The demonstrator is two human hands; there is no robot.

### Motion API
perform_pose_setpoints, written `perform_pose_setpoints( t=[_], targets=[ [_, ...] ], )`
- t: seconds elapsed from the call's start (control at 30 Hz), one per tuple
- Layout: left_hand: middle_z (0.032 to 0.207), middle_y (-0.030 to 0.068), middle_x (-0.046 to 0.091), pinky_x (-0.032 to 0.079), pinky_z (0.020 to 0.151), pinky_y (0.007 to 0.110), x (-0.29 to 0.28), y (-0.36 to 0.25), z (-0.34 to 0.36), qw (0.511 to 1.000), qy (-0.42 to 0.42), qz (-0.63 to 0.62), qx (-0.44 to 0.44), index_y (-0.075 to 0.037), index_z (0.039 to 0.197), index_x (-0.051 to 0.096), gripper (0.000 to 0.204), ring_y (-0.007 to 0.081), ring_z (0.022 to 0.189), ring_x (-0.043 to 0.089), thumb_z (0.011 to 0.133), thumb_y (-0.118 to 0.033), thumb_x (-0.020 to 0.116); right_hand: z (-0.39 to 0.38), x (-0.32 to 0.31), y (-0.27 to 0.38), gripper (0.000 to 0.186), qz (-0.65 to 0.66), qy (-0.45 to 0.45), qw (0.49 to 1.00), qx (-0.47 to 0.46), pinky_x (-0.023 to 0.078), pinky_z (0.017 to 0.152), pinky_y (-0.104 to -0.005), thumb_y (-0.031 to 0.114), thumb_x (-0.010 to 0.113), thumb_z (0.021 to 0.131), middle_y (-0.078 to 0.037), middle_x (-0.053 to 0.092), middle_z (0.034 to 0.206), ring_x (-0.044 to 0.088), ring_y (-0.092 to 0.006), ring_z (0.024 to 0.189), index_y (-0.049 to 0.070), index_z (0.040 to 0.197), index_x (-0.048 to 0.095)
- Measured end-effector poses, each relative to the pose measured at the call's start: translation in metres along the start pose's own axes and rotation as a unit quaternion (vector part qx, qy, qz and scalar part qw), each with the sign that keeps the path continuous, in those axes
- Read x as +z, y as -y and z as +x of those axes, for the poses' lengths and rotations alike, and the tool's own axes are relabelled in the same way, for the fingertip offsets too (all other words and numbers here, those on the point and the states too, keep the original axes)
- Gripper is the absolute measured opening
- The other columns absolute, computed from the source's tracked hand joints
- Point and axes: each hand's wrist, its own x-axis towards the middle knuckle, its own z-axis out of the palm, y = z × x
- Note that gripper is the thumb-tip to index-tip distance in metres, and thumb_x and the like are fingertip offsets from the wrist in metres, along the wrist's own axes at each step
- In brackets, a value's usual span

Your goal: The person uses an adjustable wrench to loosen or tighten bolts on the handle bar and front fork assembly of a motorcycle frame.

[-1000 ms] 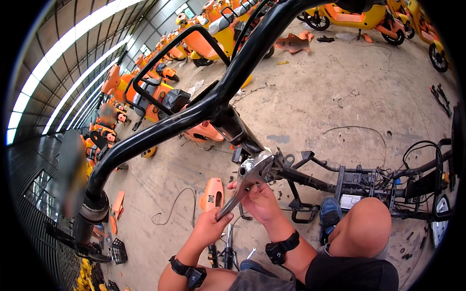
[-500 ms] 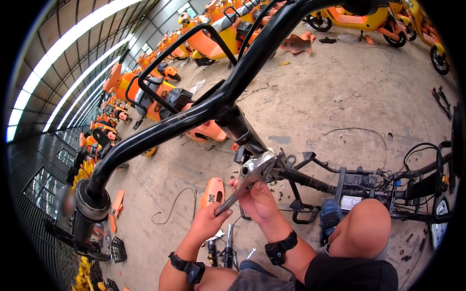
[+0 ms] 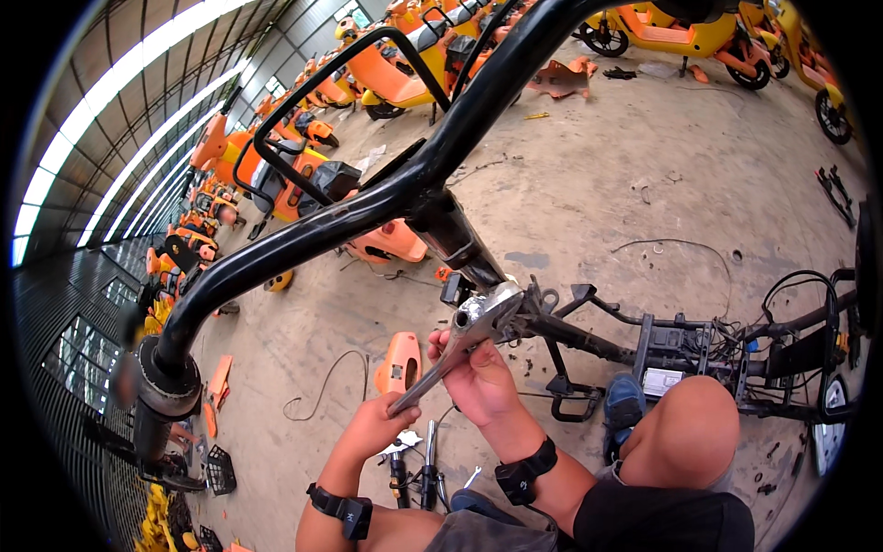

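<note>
Silver wrench [image 3: 451,354] sat on the black bike frame's [image 3: 441,221] neck; your left hand [image 3: 377,425] gripped its handle end while your right hand [image 3: 478,377] wrapped it higher up. You looked to be mid-turn on the fitting, so your next pull probably needed a firm, steady push.

My forearms are bare; each wrist carries a black strap band [image 3: 522,477], and I wear grey shorts [image 3: 487,532] and blue shoes [image 3: 625,405].

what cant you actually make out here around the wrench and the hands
Head view, the only one:
- The fastener under the wrench head: covered by the head itself and the black frame stem.
- Right hand fingertips: curled behind the wrench shaft.
- Left hand palm: turned away, closed over the handle end.
- Small tools on the floor: partly behind the left forearm, too small to tell apart.
- The person's body: cut off by the lower edge.
</note>
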Motion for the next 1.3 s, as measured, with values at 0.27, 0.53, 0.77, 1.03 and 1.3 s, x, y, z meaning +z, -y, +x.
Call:
perform_pose_setpoints(
  t=[0.27,0.53,0.77,1.03,1.3],
  targets=[
    [0.059,0.0043,0.057,0.041,0.052,0.026,-0.014,-0.027,-0.033,0.973,-0.151,0.157,-0.072,0.0,0.076,0.066,0.026,0.0096,0.055,0.05,0.074,-0.024,0.077,-0.004,0.012,-0.011,0.045,0.039,-0.026,0.999,0.012,0.037,0.103,-0.044,0.039,0.062,0.082,-0.006,0.06,0.109,0.053,-0.0213,0.111,0.004,0.112,0.058],
    [0.062,0.0083,0.062,0.048,0.055,0.037,-0.026,-0.022,-0.053,0.954,-0.216,0.207,-0.011,-0.011,0.076,0.068,0.044,0.0286,0.059,0.062,0.069,-0.054,0.073,0.0,0.022,-0.012,0.041,0.021,0.002,1.0,-0.014,0.039,0.101,-0.0479,0.037,0.061,0.085,-0.006,0.058,0.106,0.055,-0.018,0.105,0.007,0.112,0.056],
    [0.07,0.0104,0.064,0.048,0.06,0.04,-0.018,-0.008,-0.029,0.953,-0.166,0.252,0.025,-0.012,0.076,0.067,0.048,0.0284,0.072,0.064,0.074,-0.06,0.064,0.005,0.001,0.003,0.035,0.17,0.036,0.985,0.015,0.033,0.101,-0.055,0.028,0.057,0.089,-0.006,0.058,0.113,0.054,-0.0213,0.109,0.009,0.118,0.055],
    [0.067,0.0094,0.063,0.047,0.059,0.039,-0.02,-0.01,-0.04,0.962,-0.176,0.203,0.05,-0.01,0.075,0.066,0.045,0.0274,0.069,0.063,0.075,-0.055,0.064,0.004,0.004,0.011,0.034,0.105,0.109,0.987,0.059,0.031,0.107,-0.0456,0.021,0.053,0.093,-0.009,0.054,0.121,0.048,-0.0264,0.116,0.001,0.121,0.05],
    [0.065,0.0096,0.062,0.047,0.058,0.039,-0.022,-0.008,-0.037,0.966,-0.166,0.191,0.053,-0.009,0.076,0.066,0.044,0.0275,0.067,0.063,0.076,-0.053,0.065,0.005,0.0,0.015,0.036,0.075,0.125,0.987,0.07,0.023,0.114,-0.0489,0.023,0.049,0.096,-0.01,0.052,0.125,0.044,-0.0295,0.122,-0.003,0.121,0.048]
  ],
)
